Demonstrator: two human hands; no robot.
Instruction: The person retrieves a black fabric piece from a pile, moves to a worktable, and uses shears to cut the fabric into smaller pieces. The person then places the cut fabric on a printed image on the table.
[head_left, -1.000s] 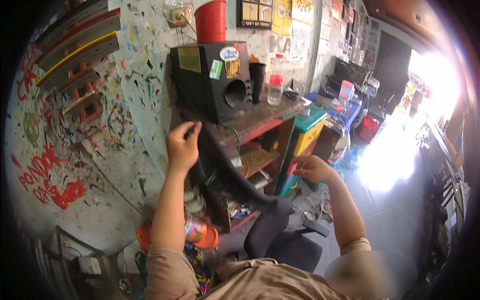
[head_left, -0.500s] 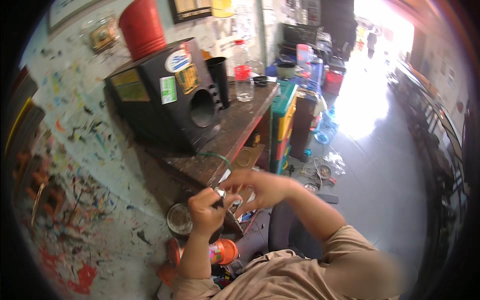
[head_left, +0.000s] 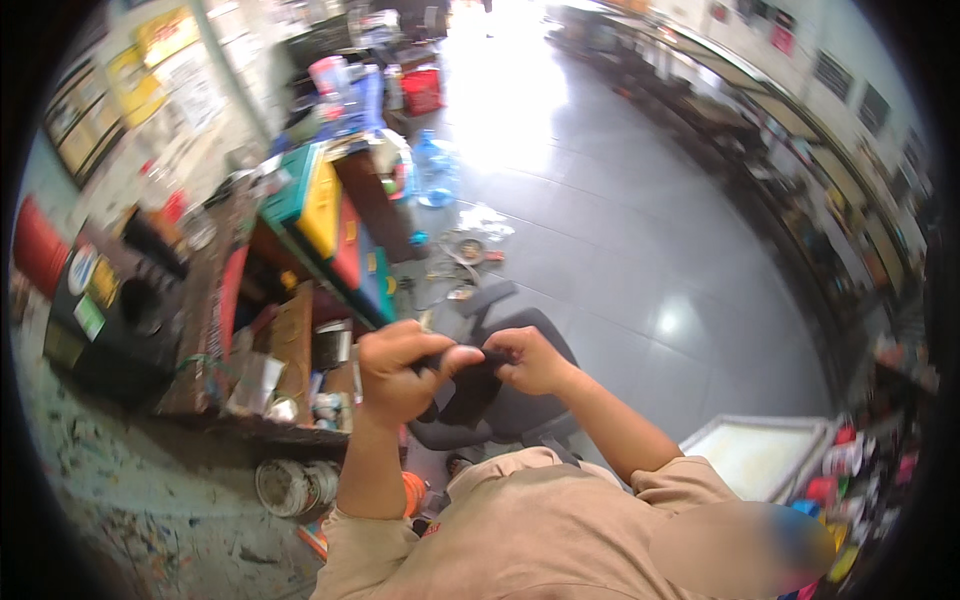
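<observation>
My left hand (head_left: pixel 398 372) is closed round a slim black item (head_left: pixel 488 358), thumb stretched along it toward the right. The fingers of my right hand (head_left: pixel 532 361) pinch the same item at its other end, so both hands meet in front of my chest. Blur and the dark background hide what kind of thing it is. Right behind and below the hands stands a black office chair (head_left: pixel 540 340). To the left of my left hand is a brown wooden bench (head_left: pixel 195 375) with papers and small containers on its lower shelf.
A drawer cabinet (head_left: pixel 335 215) with coloured fronts stands beyond the bench. A black speaker box (head_left: pixel 120 320) sits on the bench. Tangled cables and a large blue water bottle (head_left: pixel 436 170) lie on the grey tiled floor. A white-framed panel (head_left: pixel 755 455) is at the lower right.
My view has swung to the right, away from the bench. My right hand, open and blurred before, has closed on the black item. My left hand has kept its grip.
</observation>
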